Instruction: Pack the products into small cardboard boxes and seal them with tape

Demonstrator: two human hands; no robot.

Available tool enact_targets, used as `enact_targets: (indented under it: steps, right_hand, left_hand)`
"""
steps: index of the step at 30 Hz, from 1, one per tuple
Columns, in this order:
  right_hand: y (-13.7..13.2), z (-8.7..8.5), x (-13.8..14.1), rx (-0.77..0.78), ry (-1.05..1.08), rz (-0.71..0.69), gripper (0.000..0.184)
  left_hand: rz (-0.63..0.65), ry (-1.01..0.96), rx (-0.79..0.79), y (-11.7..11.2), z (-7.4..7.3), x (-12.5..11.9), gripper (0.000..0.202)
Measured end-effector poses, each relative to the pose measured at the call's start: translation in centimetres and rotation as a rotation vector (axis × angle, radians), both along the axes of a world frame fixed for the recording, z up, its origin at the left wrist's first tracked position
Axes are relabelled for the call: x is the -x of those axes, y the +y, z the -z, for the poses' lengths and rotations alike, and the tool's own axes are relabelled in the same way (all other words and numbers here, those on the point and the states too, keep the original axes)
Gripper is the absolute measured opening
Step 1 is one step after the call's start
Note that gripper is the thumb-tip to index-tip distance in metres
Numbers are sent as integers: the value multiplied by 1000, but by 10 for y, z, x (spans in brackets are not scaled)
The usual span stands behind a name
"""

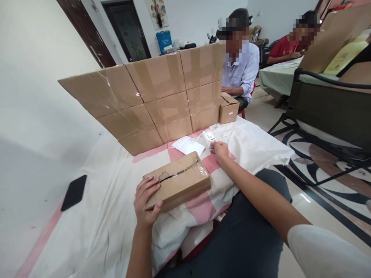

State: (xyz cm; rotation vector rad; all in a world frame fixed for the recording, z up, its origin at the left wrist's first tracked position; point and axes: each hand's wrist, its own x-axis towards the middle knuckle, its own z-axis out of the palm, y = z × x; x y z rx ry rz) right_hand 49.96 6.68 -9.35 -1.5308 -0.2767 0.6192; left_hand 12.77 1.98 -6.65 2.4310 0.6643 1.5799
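Observation:
A flat brown cardboard box [179, 181] with a torn seam along its top lies on the cloth-covered table [110, 208] in front of me. My left hand [146, 202] grips its near left corner, thumb underneath and fingers over the top. My right hand [219, 150] reaches forward past the box, fingers pinched on a small white packet [208, 138] lying on the cloth. A white slip of paper [188, 145] lies just left of that packet, behind the box.
A wall of stacked cardboard boxes [156, 96] stands across the table's far side, with a small open box [228, 109] at its right end. A black phone [74, 192] lies at the left. Two people sit beyond. A dark metal rack [327, 108] stands at the right.

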Motion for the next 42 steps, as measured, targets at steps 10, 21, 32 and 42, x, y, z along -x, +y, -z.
enact_targets:
  steps: [10,21,32,42]
  right_hand:
    - [-12,-5,15,-63,-69,-79,24]
    - [-63,-79,65,-624,-471,-292,46]
    - [-109,-91,85,-1052,-1175,-403,32]
    - [-107,-93,82,-1000,-1215,-293,24]
  left_hand:
    - [-41,5,-4,0,2,-1,35]
    - [-312,454,-89,-6,-58,-9,26]
    - [-213,245,-100,-51,-121,-110,19]
    - [-274,186,-389,-52,-118,-125,19]
